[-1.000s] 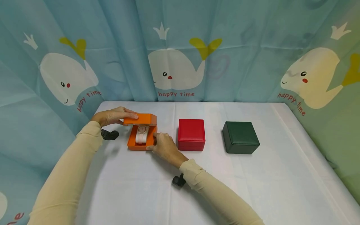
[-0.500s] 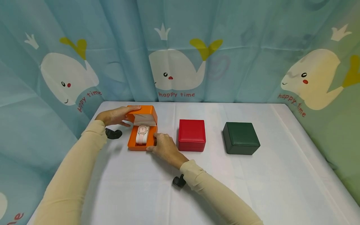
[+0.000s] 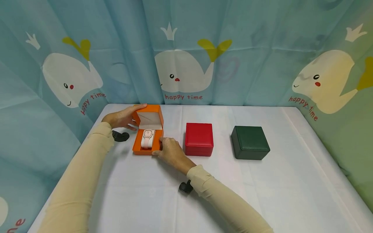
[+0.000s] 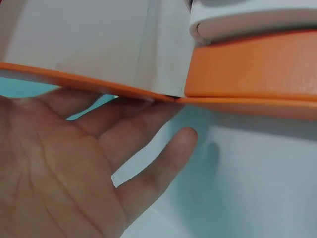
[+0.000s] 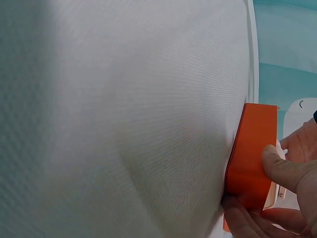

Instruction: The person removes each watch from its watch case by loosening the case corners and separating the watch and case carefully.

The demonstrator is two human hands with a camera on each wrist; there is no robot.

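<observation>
Orange, hinged and now open, the watch box [image 3: 147,136] sits on the counter [image 3: 204,187] at its far left, first in a row of three boxes. Its lid [image 3: 150,117] stands almost upright, so the white lining faces you and the pale watch [image 3: 147,139] on its cushion is in full view.

Your left hand [image 3: 123,118] is behind the lid with the fingers nearly straight; the left wrist view shows the open palm and fingers [image 4: 143,124] lying against the lid's orange edge. I judge that this hand props the lid so it does not fall shut. Your right hand [image 3: 170,151] holds the base at its near right corner, thumb [image 5: 282,166] on the orange wall and fingers curled under it, probably so the base does not slide or tip while the lid is pushed back.

Just beside the base on the right is the closed red box [image 3: 199,139], and further right, apart from it, the closed dark green box [image 3: 250,142].
</observation>
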